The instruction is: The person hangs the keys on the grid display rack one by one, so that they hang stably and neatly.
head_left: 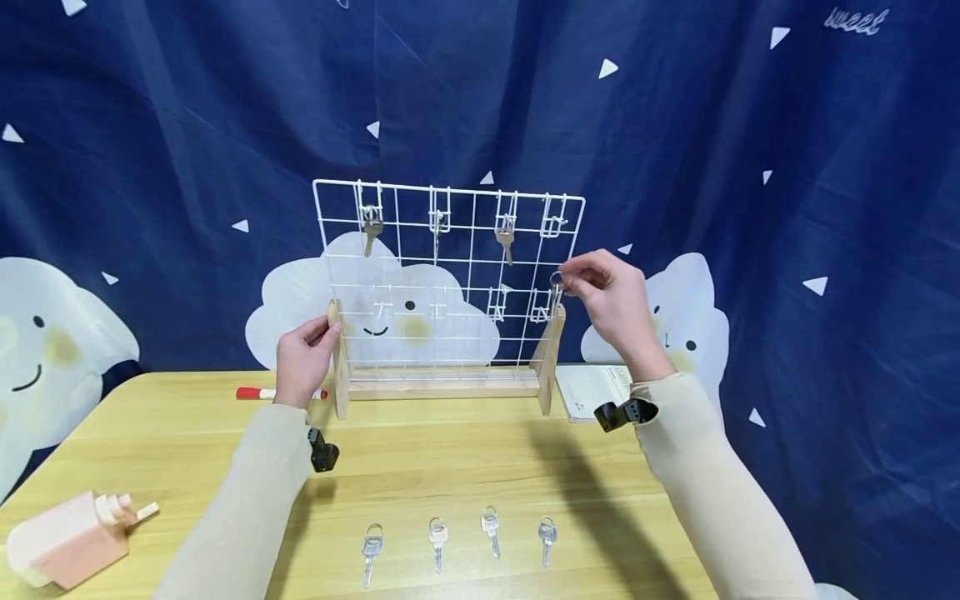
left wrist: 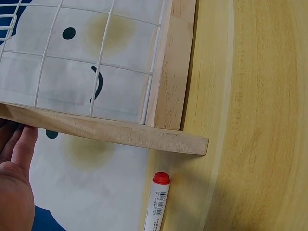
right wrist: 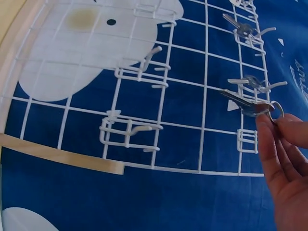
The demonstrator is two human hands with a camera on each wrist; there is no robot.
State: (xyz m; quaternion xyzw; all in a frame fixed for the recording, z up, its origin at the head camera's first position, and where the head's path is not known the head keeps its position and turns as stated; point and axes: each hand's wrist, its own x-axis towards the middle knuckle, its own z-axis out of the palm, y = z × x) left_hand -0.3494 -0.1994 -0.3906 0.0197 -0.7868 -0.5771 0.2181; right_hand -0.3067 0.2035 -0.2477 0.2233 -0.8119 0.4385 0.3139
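The right forearm [head_left: 712, 483] reaches forward and up, its hand angled leftward: the right hand [head_left: 611, 296] pinches a key [right wrist: 250, 107] by its ring [right wrist: 282, 109] between thumb and fingertips, near the right edge of the white wire grid [head_left: 480, 192], below the top right hook [head_left: 555, 225]. The left forearm [head_left: 247, 500] stretches ahead, lower; the left hand [head_left: 302, 362] grips the left wooden upright [head_left: 341, 371] near its top
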